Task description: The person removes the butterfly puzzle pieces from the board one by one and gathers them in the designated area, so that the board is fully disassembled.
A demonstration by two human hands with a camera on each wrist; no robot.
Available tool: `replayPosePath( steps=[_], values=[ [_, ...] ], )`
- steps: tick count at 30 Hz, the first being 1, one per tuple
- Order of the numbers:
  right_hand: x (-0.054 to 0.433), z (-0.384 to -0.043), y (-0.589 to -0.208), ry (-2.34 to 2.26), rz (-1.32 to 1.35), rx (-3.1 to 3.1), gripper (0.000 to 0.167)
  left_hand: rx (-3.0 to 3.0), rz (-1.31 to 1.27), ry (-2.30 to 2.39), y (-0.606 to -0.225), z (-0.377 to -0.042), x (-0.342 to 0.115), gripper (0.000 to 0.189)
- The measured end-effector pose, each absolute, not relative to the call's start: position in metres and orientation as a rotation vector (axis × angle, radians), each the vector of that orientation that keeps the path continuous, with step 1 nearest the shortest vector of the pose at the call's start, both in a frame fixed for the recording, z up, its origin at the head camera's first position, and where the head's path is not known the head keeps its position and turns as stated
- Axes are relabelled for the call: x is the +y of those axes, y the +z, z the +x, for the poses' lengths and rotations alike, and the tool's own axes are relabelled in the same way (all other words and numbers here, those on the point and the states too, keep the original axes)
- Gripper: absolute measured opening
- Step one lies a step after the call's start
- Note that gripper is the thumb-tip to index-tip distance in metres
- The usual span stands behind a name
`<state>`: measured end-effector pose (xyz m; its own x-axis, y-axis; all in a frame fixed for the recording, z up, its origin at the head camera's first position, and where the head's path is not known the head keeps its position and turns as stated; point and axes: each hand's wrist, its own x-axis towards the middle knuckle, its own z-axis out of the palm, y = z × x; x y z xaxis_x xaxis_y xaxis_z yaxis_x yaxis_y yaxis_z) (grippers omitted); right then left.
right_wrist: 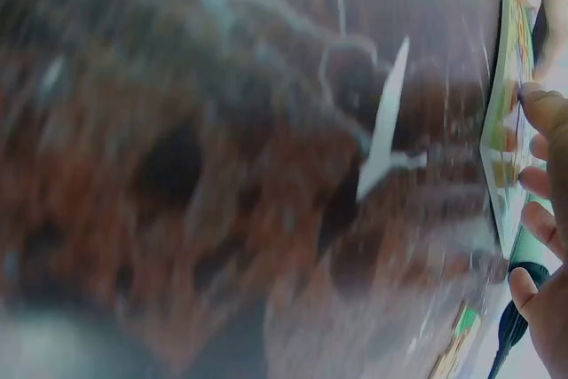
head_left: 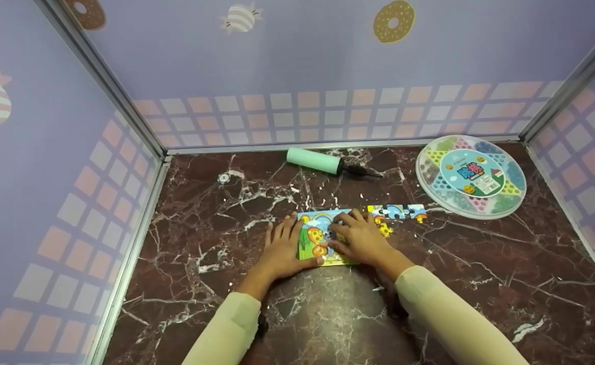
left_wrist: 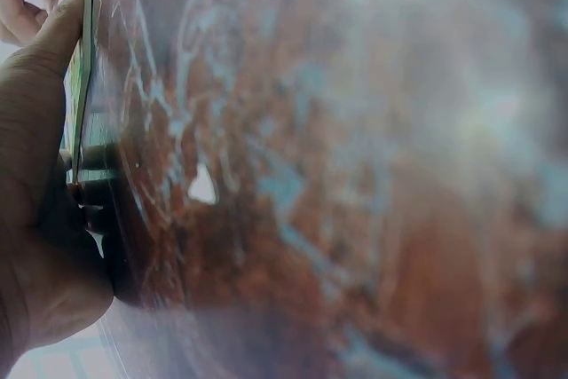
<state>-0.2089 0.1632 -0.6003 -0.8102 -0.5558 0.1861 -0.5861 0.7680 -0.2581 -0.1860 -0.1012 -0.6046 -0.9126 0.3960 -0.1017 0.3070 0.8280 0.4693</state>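
A colourful jigsaw puzzle board (head_left: 311,256), printed with cartoon pictures and a rainbow, lies flat on the dark marbled table. My left hand (head_left: 279,253) rests at its left side, fingers extended along the edge and thumb on the front left corner. Over the board's right half, my right hand (head_left: 363,241) touches the picture with bent fingertips and covers part of it. The right wrist view shows these fingertips on the board's face (right_wrist: 504,144). Just right of that hand are several loose puzzle pieces (head_left: 404,212) in a row, with a yellow piece (head_left: 384,229) below them.
Behind the board lies a mint-green hand pump (head_left: 313,160) with a black end. A round, clear-lidded game box (head_left: 472,175) with coloured compartments sits at the back right. Patterned lilac walls (head_left: 302,56) enclose the table at the back and both sides.
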Motion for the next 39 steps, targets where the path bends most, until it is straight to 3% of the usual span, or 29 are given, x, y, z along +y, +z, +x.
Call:
replayPosePath(
  steps=[39],
  values=[
    [0.151, -0.207, -0.596, 0.635, 1.049, -2.807, 0.04, 2.834, 0.56, 0.649, -0.608, -0.187, -0.102, 0.119]
  ],
)
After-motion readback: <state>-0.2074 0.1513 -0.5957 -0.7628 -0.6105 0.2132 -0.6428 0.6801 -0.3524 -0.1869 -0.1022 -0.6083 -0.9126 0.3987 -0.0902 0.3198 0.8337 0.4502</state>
